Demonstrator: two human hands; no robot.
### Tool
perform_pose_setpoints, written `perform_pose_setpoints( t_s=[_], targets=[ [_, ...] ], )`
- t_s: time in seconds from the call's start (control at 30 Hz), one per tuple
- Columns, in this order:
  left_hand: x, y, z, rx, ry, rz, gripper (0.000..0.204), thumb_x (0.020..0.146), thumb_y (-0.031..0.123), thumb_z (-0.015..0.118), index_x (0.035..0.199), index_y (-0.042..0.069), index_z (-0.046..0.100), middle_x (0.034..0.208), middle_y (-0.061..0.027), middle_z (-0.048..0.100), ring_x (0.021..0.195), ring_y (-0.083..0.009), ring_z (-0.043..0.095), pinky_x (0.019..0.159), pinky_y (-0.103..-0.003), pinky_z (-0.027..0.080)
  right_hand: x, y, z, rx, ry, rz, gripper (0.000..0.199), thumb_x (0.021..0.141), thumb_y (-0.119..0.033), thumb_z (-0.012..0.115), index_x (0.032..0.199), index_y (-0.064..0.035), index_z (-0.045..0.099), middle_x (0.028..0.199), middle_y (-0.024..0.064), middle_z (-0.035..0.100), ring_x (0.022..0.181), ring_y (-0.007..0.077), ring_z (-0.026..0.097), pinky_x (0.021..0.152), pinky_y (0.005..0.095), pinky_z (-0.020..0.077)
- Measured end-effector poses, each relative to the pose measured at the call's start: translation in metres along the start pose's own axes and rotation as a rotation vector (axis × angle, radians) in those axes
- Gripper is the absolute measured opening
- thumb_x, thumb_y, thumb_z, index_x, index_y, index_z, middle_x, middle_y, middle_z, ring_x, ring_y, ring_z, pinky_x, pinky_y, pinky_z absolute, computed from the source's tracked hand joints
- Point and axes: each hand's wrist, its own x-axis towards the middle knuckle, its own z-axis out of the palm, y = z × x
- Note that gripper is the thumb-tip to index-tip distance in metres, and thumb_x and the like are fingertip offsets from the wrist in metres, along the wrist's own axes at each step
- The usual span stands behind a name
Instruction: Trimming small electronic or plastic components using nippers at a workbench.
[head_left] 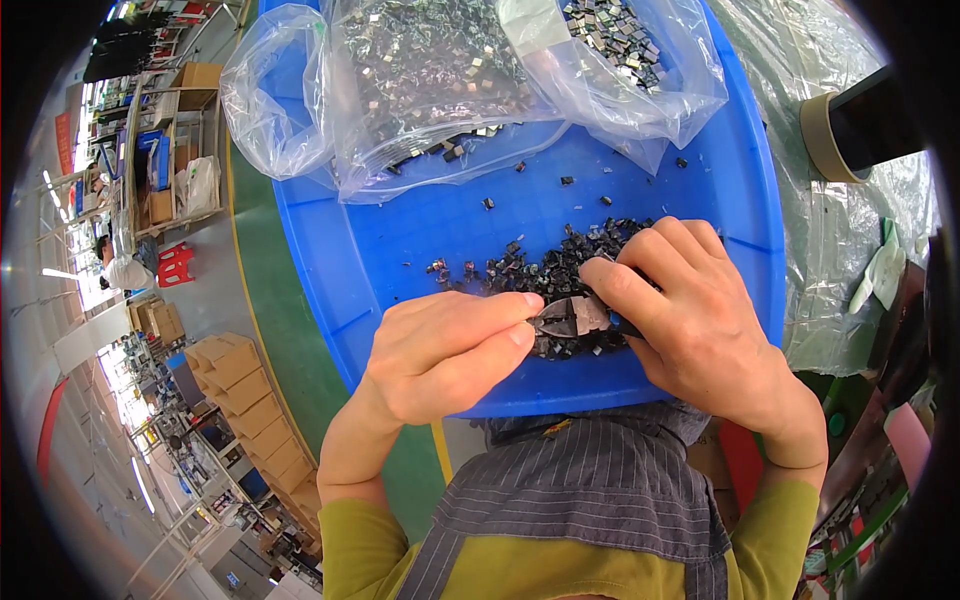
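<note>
While the left hand [440, 350] pinches a small black part [537, 322], the right hand [690, 320], at three o'clock, grips cutters [575, 315] over the blue tray [400, 250].

Two clear plastic bags [440, 80] lie at the far end of the blue tray [420, 250], crumpled and open, each part full of small dark and silvery pieces; the second bag [625, 55] sits right of the first, touching it. Left of the tray and far below it, plain brown cardboard boxes [235, 385] stand stacked on the floor. Another brown carton [198, 78] rests on a shelf left of the tray's far corner
</note>
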Motion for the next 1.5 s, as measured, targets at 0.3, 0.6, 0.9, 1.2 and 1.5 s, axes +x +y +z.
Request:
perform_pose_setpoints(
  t_s=[0.3, 0.6, 0.9, 1.2, 1.5],
  targets=[
    [0.002, 0.006, 0.000, -0.055, -0.006, -0.049, 0.020, 0.085, -0.010, 0.059, 0.102, 0.001, 0.057, 0.093, -0.0218, 0.066, 0.065, -0.0252, 0.067, 0.053, -0.031, 0.055, -0.001, -0.002, -0.001, -0.040, 0.035, 0.006, 0.020, 0.070, -0.006, 0.061, 0.089, -0.0103, 0.055, 0.075, 0.0046, 0.043, 0.071, 0.0224, 0.047, 0.064, 0.0345, 0.0351],
    [0.002, 0.013, 0.001, -0.745, 0.047, -0.572, 0.015, 0.090, -0.006, 0.049, 0.105, -0.003, 0.048, 0.093, -0.0172, 0.059, 0.062, -0.0153, 0.063, 0.054, -0.024, 0.049, -0.001, -0.002, 0.003, -0.101, 0.077, 0.043, 0.030, 0.068, -0.007, 0.061, 0.097, -0.0082, 0.058, 0.077, 0.0051, 0.043, 0.073, 0.0224, 0.047, 0.065, 0.0351, 0.0360],
    [0.002, 0.014, 0.002, -0.829, 0.127, -0.635, 0.017, 0.088, -0.011, 0.050, 0.103, -0.003, 0.048, 0.097, -0.0146, 0.056, 0.060, -0.0074, 0.054, 0.059, -0.022, 0.048, -0.001, -0.001, 0.006, -0.158, 0.104, 0.012, 0.035, 0.070, -0.009, 0.060, 0.105, -0.0075, 0.059, 0.081, 0.0059, 0.044, 0.076, 0.0234, 0.046, 0.070, 0.0361, 0.0370],
    [0.001, 0.011, 0.001, -0.827, 0.084, -0.601, 0.018, 0.086, -0.013, 0.050, 0.102, -0.004, 0.048, 0.095, -0.0158, 0.058, 0.067, -0.0088, 0.055, 0.059, -0.020, 0.047, 0.000, -0.005, 0.004, -0.141, 0.097, 0.030, 0.056, 0.057, 0.003, 0.064, 0.112, -0.0072, 0.061, 0.086, 0.0072, 0.050, 0.080, 0.0258, 0.051, 0.077, 0.0390, 0.0398],
    [0.000, 0.010, 0.005, -0.637, 0.010, -0.510, 0.015, 0.090, -0.004, 0.047, 0.104, 0.001, 0.043, 0.094, -0.0194, 0.053, 0.051, -0.0085, 0.048, 0.048, -0.021, 0.043, -0.002, -0.005, 0.007, -0.206, 0.136, 0.021, 0.050, 0.063, 0.001, 0.062, 0.112, -0.0076, 0.061, 0.086, 0.0070, 0.050, 0.080, 0.0251, 0.051, 0.076, 0.0392, 0.0402]
  ],
)
